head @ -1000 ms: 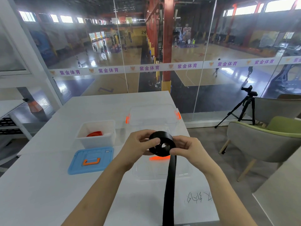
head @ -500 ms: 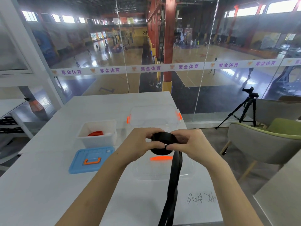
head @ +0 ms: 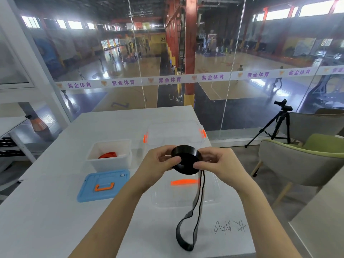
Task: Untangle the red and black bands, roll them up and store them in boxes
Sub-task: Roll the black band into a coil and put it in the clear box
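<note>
Above the table, both hands hold a rolled coil of the black band [head: 186,159]. My left hand [head: 158,164] pinches its left side and my right hand [head: 217,162] pinches its right side. The band's loose tail [head: 188,231] hangs down from the coil and ends in a loop over the table's near edge. The red band [head: 108,155] lies rolled inside a white box [head: 109,161] to the left. A clear box [head: 176,135] with orange latches stands behind the hands.
A blue lid [head: 104,185] with an orange handle lies flat in front of the white box. A clear lid [head: 184,194] with an orange handle lies under the hands. Handwriting [head: 229,228] marks the white table [head: 46,220]. Chairs and a tripod [head: 279,123] stand right.
The coil has tipped flatter and grown. The hanging tail has shortened, and its looped end has come up into view above the table's near edge.
</note>
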Motion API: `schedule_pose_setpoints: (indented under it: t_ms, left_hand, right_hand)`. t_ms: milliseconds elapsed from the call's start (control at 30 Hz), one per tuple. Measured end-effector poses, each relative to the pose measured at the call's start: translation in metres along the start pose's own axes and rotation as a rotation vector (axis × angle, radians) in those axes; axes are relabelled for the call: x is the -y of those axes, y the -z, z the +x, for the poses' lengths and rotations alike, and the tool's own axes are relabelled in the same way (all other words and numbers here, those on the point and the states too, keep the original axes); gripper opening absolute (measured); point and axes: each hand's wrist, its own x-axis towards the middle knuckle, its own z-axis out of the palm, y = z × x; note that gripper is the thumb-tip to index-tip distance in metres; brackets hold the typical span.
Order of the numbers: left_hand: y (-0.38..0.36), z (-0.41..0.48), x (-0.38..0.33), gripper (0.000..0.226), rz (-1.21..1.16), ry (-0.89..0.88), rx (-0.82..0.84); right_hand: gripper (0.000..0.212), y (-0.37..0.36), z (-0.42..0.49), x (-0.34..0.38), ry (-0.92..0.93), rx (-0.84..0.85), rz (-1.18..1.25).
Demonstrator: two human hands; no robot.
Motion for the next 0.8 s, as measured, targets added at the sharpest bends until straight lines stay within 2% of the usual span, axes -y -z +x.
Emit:
schedule_pose_setpoints:
  t_ms: [133,167,233,333,500,567,667,800]
  left_hand:
    - [0.009,0.003,-0.008,0.05,0.264,-0.016,0.029]
    - [0.007,0.004,-0.01,0.05,0.322,-0.029,0.032]
    - [0.003,0.007,-0.012,0.036,0.422,-0.073,0.025]
    - [0.0,0.009,-0.009,0.017,0.364,-0.127,0.025]
    - [-0.004,0.007,0.001,0.021,-0.018,-0.033,-0.083]
    - [-0.003,0.007,0.004,0.021,-0.073,-0.004,-0.065]
    - [0.002,0.008,0.012,0.019,-0.034,0.039,0.034]
    - [0.011,0.012,0.022,0.023,0.287,0.078,0.116]
  right_hand:
    - [0.028,0.006,0.005,0.011,0.016,0.083,-0.146]
    - [0.027,0.005,0.005,0.012,0.017,0.1,-0.157]
    - [0.027,0.002,0.006,0.012,0.015,0.117,-0.148]
    - [0.031,-0.002,0.006,0.005,0.019,0.094,-0.087]
    - [0.036,-0.002,0.001,-0.014,-0.034,0.03,-0.001]
    - [0.034,-0.001,-0.002,-0.02,-0.043,0.002,0.051]
    - [0.033,-0.003,-0.004,-0.023,-0.036,-0.002,0.052]
    - [0.029,-0.001,-0.004,-0.024,-0.049,0.042,-0.038]
